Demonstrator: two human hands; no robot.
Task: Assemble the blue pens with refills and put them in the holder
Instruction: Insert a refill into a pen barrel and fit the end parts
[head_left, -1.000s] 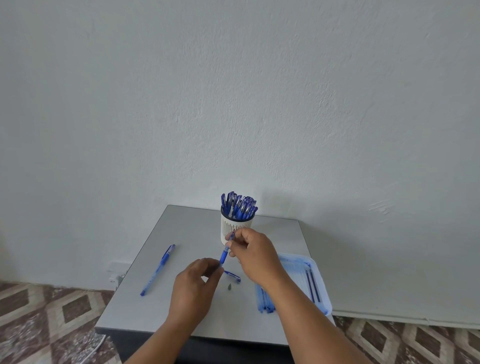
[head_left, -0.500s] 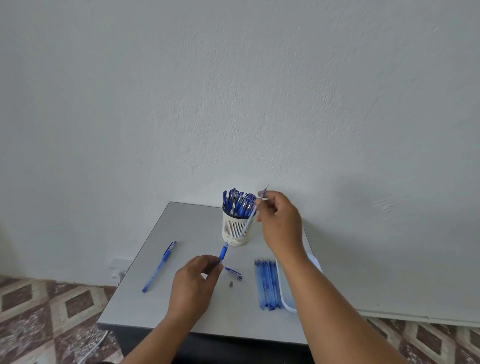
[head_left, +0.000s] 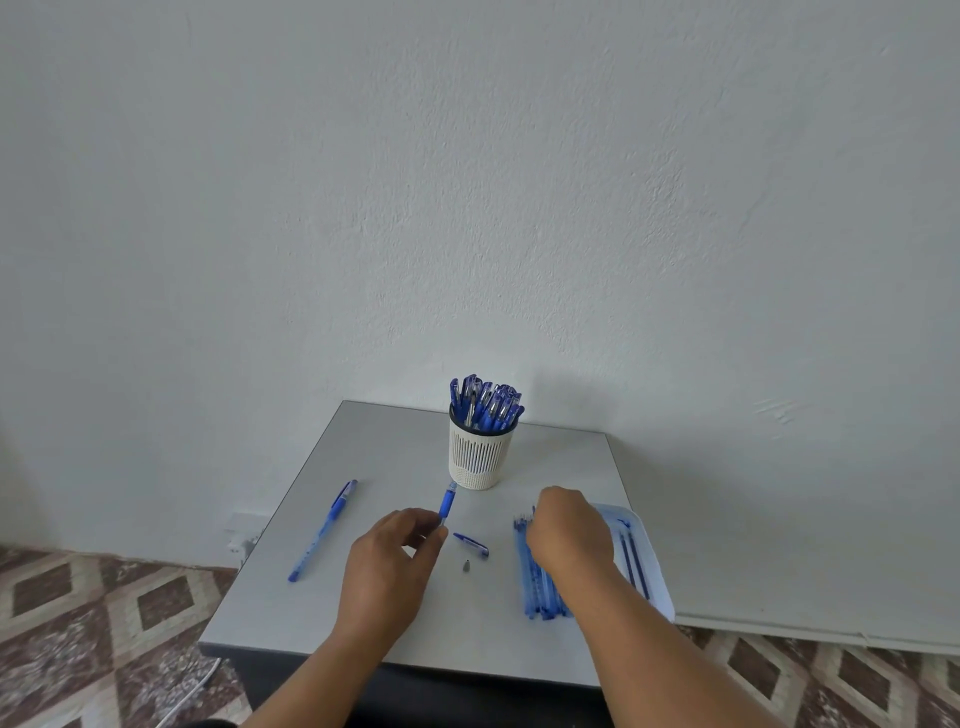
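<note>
Head view: pen assembly well along, one barrel in hand and a refill about to be picked.
From the left, one assembled blue pen (head_left: 323, 530) lies loose on the grey worktop (head_left: 395, 452), not yet in the holder. The left hand (head_left: 387, 569) pinches a clear pen barrel with a blue grip (head_left: 447, 506), pointing it up toward the white slotted holder (head_left: 480, 457), already crowded with capped blue pens. A blue cap (head_left: 471, 545) and a small grey tip (head_left: 466, 566) lie just beside it. The right hand (head_left: 569, 530) reaches down onto the row of blue refills (head_left: 535, 587) beside a tray (head_left: 657, 571); whether its fingers have closed on one, I cannot tell. Many refills remain.
</note>
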